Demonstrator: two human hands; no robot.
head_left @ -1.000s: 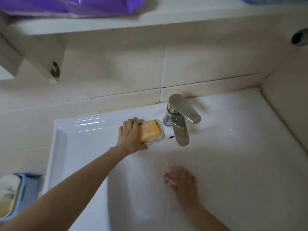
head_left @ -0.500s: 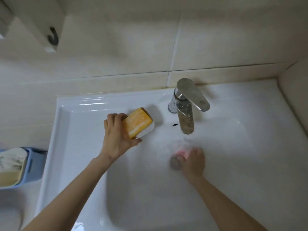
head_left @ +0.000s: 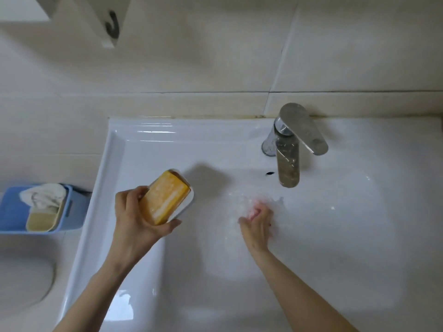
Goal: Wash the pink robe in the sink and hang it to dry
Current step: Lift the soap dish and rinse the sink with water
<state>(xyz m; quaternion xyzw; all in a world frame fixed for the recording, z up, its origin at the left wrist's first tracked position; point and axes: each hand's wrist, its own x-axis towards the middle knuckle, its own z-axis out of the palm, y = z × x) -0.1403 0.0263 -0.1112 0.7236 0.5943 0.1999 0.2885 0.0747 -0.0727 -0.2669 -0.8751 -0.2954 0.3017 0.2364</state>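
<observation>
Blur masks pink thing (head_left: 255, 210) right hand (head_left: 258, 226) grips; left hand (head_left: 134, 224), soap (head_left: 165, 197).

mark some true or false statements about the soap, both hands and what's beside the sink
1. The left hand holds the soap dish with the yellow soap in it. True.
2. The dish lies flat on the sink ledge. False: it is lifted and tilted in the hand.
3. The right hand grips the tap lever. False: it is down in the basin, below the faucet, holding a blurred pink thing.
4. A blue basket stands left of the sink. True.
</observation>
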